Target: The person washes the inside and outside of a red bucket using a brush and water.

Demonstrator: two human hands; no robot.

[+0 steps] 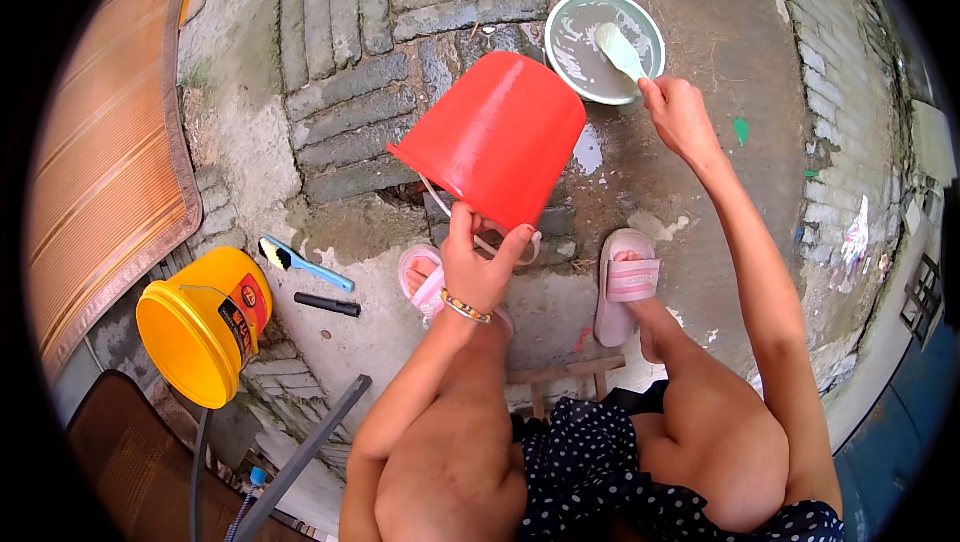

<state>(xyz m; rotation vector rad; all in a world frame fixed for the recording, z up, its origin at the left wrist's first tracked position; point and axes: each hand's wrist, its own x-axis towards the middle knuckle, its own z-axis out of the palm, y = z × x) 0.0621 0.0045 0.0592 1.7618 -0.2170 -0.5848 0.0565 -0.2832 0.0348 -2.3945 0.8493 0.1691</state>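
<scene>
My left hand (481,257) is closed on the rim of a red plastic bucket (495,132), beside its thin white handle. The bucket is tipped on its side, its wet outer wall and base showing and its mouth turned toward the lower left. Farther off on the right, my right hand (680,114) grips the end of a pale green scrub brush (622,50). Its oval head is over a round, pale basin (657,34) of cloudy water, back side up. Whether bristles touch the water is hidden.
At the left, a yellow bucket (180,332) lies tilted. Near it on the ground are a blue-handled brush (310,266) and a black stick-like object (328,304). My sandalled feet stand on either side below the red bucket. Uneven brick paving (350,92) and wet concrete surround the basin.
</scene>
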